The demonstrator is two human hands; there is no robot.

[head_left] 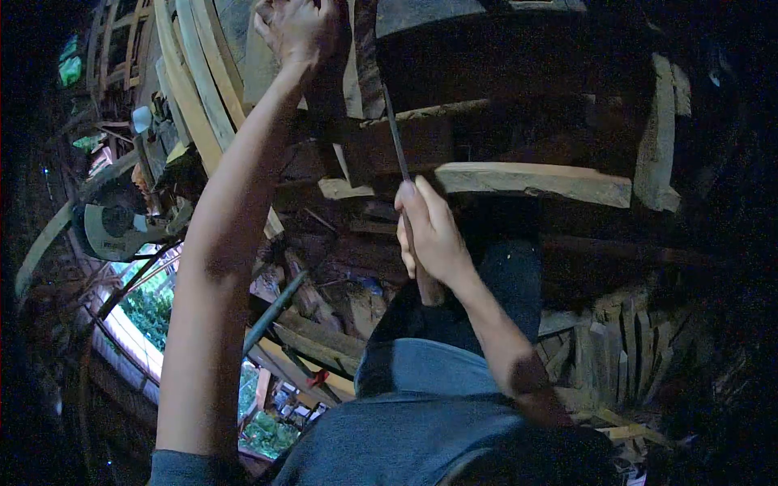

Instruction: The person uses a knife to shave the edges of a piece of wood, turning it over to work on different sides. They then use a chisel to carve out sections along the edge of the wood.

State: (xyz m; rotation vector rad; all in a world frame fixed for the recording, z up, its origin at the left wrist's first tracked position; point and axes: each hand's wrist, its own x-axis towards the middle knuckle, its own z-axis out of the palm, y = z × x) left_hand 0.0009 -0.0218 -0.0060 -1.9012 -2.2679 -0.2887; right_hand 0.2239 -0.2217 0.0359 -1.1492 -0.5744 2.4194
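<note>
My right hand [429, 235] is wrapped round the wooden handle [429, 290] of a long, thin-bladed tool, its thumb laid along the top. The narrow dark blade [395, 134] points up and away from me, and its far end meets the edge of an upright piece of wood [370, 61]. At the top edge of the view, my left hand [300, 31] has its fingers curled in beside that wood. Part of those fingers lies outside the view, and what they grip is hidden.
A pale curved timber [535, 180] lies across the middle, beyond my right hand. Long planks [198, 81] lean at the upper left. Pointed wooden stakes [624, 352] are heaped at the lower right. A greenish pole [275, 312] slants up on the left, near a bright opening.
</note>
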